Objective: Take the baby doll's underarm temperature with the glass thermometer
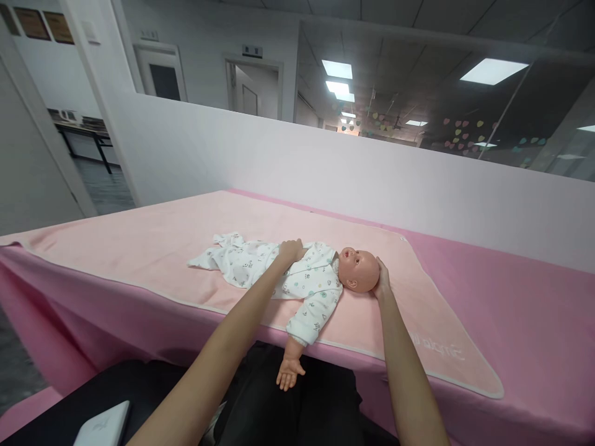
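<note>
A baby doll (307,279) in a white printed outfit lies on its back on a pink blanket (171,248), its head to the right. My left hand (291,249) is closed at the doll's far side by its waist, seemingly round the far arm or hand; my fingers hide most of that part. At the back of the doll's bald head (360,271), my right hand (382,279) cups it, with some fingers hidden behind and under it. The doll's near arm (297,347) hangs over the front edge with its palm showing.
Beneath the blanket, a darker pink cloth (534,310) covers the table. A low white wall (362,167) with glass above stands behind. At the lower left, a white flat object (102,424) rests on a black surface. A doorway (106,155) opens at the left.
</note>
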Tool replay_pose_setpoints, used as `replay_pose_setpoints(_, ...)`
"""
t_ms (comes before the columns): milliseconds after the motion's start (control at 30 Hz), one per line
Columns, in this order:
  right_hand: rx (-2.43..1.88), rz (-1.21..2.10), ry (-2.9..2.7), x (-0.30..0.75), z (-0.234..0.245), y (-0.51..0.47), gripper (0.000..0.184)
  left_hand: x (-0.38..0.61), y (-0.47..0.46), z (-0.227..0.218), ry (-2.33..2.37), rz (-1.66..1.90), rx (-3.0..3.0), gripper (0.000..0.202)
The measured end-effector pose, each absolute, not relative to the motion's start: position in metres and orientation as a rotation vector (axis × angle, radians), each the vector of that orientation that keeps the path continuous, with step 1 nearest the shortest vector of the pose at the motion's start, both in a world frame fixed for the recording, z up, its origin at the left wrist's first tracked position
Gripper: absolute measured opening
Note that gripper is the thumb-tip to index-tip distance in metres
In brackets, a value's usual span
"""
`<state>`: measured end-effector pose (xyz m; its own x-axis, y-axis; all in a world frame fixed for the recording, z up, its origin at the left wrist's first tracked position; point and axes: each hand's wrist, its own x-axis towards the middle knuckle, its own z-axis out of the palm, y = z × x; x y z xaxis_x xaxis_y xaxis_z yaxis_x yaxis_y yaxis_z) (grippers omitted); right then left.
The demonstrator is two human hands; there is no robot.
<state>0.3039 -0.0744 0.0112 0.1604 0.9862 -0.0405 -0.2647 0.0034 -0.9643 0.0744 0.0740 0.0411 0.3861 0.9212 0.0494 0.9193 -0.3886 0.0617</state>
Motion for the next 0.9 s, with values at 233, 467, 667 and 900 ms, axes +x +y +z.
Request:
replay_pose_setpoints(233, -1.093, 1.166, -0.956, 0.3006, 0.0087, -0.0714, 0.079, 0.0709, 0.0742, 0.0431, 1.737, 0.052, 2.586, 0.051)
replay_pose_setpoints(467, -1.200, 1.165, -1.098, 0.2987, 0.0105, -0.0718, 0.076, 0.0703, 0.0756, 0.0416, 1.740, 0.066, 2.560, 0.055)
replay_pose_setpoints(667, -1.149, 1.154, -1.032, 0.3008, 0.0056, -0.0698, 0.073, 0.0699, 0.0758, 0.0389, 1.731, 0.118, 2.554, 0.055)
replay_pose_setpoints(900, -1.071, 1.205, -0.906, 0.3024, 0.0041, -0.0692, 0.066, 0.0710, 0.0746, 0.0404, 1.744, 0.144, 2.542, 0.047)
